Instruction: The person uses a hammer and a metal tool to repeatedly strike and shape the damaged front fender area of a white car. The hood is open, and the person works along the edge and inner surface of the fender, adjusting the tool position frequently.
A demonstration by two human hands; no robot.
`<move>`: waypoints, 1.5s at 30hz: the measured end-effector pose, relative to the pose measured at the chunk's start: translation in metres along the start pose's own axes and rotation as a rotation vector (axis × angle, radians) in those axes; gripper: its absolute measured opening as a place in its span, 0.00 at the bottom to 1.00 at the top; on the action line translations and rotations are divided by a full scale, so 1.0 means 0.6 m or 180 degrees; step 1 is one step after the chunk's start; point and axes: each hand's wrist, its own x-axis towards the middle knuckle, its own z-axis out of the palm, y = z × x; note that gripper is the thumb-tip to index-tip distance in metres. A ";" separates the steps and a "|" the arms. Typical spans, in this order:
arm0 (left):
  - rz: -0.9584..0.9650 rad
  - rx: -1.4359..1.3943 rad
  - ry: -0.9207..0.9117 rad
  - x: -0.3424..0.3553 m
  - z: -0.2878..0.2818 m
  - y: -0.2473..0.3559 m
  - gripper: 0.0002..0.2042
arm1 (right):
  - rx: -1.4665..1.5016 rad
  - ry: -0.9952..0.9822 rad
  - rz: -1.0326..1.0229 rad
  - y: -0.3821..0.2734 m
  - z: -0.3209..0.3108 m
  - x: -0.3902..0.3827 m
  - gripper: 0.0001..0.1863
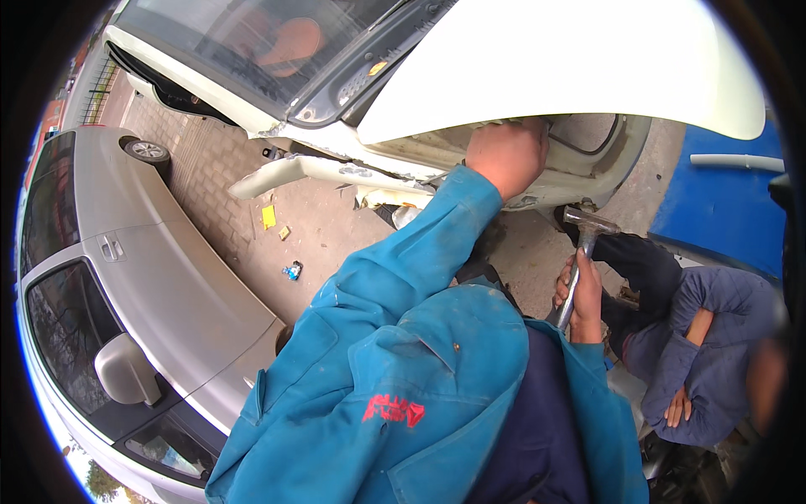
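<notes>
My left hand point(508, 155) reaches in under the raised edge of the white hood point(554, 63). It is closed, its back toward me, against the cream inner fender point(579, 172); whatever its fingers hold is hidden. On the right, my right hand point(585, 298) is wrapped round the shaft of a metal hammer point(592, 221), held upright with the head above the fist. The hammer head is just below the fender's lower edge, and I cannot tell whether they touch. A scraped, loose-looking cream body strip point(290, 174) sticks out left of my left forearm.
A person in a grey-blue jacket point(714, 336) crouches close by at the right, arms folded. Behind lie a blue panel point(722, 202) and a white pipe point(735, 161). At left a silver vehicle point(151, 277) is parked. A yellow scrap point(269, 217) and litter dot the pavement.
</notes>
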 end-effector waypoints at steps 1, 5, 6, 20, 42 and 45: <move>-0.0058 0.0019 -0.0030 0.000 0.001 0.001 0.11 | -0.0015 0.0013 0.0053 -0.002 0.000 0.006 0.20; -0.0005 0.0032 -0.0013 0.009 0.015 -0.003 0.10 | -0.0040 -0.0065 0.0204 -0.003 0.004 0.027 0.20; -0.0033 0.0006 -0.0075 0.013 0.022 -0.009 0.11 | -0.0089 -0.0021 0.0230 -0.003 0.004 0.030 0.20; 0.0072 -0.0078 -0.0254 -0.018 -0.012 -0.007 0.15 | 0.0042 -0.0048 -0.0098 0.041 0.001 -0.034 0.20; 0.0336 -0.0504 0.0216 -0.187 -0.115 -0.043 0.16 | -0.0141 -0.0027 -0.0118 0.110 -0.017 -0.105 0.18; -0.0120 0.0169 -0.0375 -0.110 -0.068 -0.035 0.17 | -0.0137 0.0005 -0.0123 0.108 -0.029 -0.095 0.17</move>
